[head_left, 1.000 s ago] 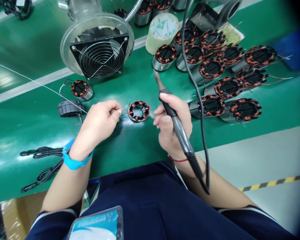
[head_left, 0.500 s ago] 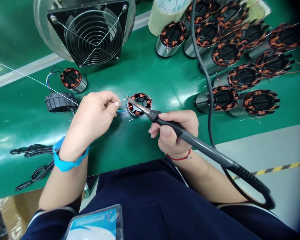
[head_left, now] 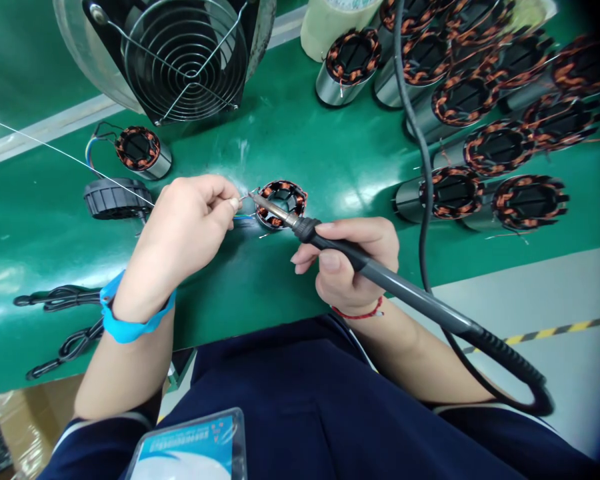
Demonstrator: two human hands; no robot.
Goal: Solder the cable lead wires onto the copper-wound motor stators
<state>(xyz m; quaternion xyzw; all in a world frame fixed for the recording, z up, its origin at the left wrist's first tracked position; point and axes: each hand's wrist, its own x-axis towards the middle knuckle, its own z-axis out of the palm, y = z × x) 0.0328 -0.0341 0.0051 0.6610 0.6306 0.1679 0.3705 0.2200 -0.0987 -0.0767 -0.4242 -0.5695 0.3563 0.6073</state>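
A small copper-wound stator (head_left: 283, 198) lies flat on the green bench (head_left: 290, 140). My left hand (head_left: 187, 223), with a blue wrist strap (head_left: 125, 317), is closed in a pinch on thin wire leads just left of the stator. A fine solder wire (head_left: 55, 150) runs from the far left toward that hand. My right hand (head_left: 353, 257) is wrapped round a grey soldering iron (head_left: 380, 280), held low and pointing left. The iron's metal tip touches the pinched leads at the stator's left edge, where a wisp of smoke rises.
A fume-extractor fan (head_left: 180, 57) stands behind. Another stator with coloured leads (head_left: 139, 150) and a black round part (head_left: 114, 198) lie at left. Several tall stators (head_left: 480, 120) crowd the right. The iron's black cable (head_left: 420, 153) crosses them. Black cords (head_left: 65, 320) lie near the front edge.
My right hand swung the soldering iron from upright down to a low angle and brought its tip to the leads. The view moved closer. My left hand kept its pinch.
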